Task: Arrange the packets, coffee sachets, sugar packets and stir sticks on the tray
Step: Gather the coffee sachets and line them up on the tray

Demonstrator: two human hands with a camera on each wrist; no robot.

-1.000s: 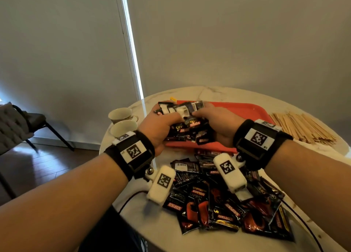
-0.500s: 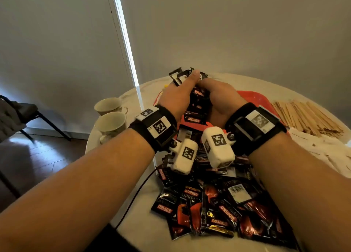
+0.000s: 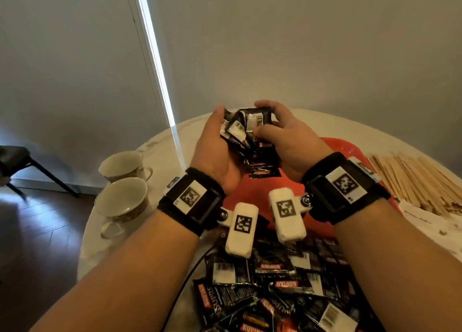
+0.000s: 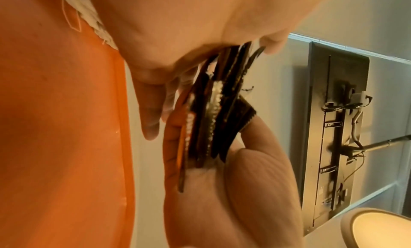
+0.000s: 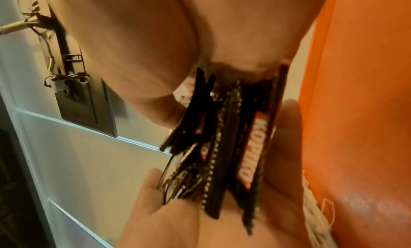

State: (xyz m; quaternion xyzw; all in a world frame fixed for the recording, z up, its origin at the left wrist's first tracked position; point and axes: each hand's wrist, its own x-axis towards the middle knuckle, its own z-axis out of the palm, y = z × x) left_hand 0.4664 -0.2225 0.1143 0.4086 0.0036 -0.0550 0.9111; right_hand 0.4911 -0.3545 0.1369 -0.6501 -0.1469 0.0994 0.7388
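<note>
A stack of coffee sachets (image 3: 252, 136) is held upright between both hands, lifted above the red tray (image 3: 252, 194). The left hand (image 3: 212, 151) is curled round the left side of the stack; the right hand (image 3: 287, 141) is curled round the right side, with its thumb laid across the front. In the left wrist view the sachets (image 4: 211, 121) are seen edge-on, pinched between thumb and fingers (image 4: 262, 146). In the right wrist view the same bundle (image 5: 224, 146) is seen edge-on, clamped between the two palms, with an orange label facing right.

A loose heap of sachets (image 3: 280, 291) lies on the table (image 3: 160, 144) at the near side of the tray. A pile of wooden stir sticks (image 3: 415, 179) is noted to the right of the tray. Two cups (image 3: 122, 199) stand at the left table edge, well apart from the tray. Sugar packets could not be made out.
</note>
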